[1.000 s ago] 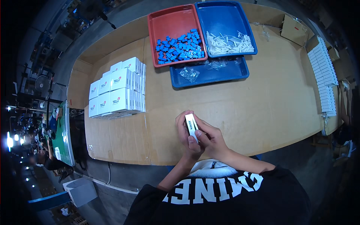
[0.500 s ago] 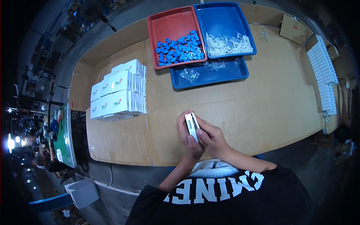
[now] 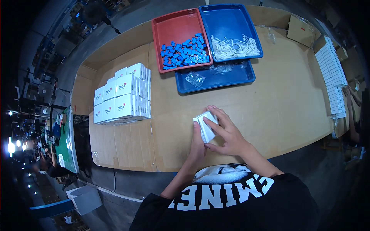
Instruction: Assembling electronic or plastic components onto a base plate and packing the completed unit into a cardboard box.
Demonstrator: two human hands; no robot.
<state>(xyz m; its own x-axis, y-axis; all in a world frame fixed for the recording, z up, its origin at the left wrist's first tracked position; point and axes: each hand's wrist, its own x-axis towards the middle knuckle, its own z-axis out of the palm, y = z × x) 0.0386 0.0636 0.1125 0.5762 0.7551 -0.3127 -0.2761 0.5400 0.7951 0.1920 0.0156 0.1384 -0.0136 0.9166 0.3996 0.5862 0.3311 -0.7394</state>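
Observation:
A small white box (image 3: 208, 131) is between my two hands, above the near middle of the cardboard-covered table. My left hand (image 3: 198, 143) grips it from the left, its thumb along the near left side; its other fingers are mostly hidden. Over the right side and top of the box curves my right hand (image 3: 232, 139), fingers at the far edge and across the top, thumb near the lower corner. Whether the box's flap is fully closed I cannot tell.
Stacked white boxes (image 3: 124, 95) stand at left. At the back are a red tray (image 3: 177, 27) of blue parts, a blue tray (image 3: 227, 21) of white sticks, and a lower blue tray (image 3: 216, 82) with clear bags. A row of white boxes (image 3: 330, 73) and another person's hand (image 3: 351, 96) are at right.
The box has been turned in my hands and moved slightly right, a plain white face now showing. My right fingers have spread over it. Another person's hand has appeared at the far right.

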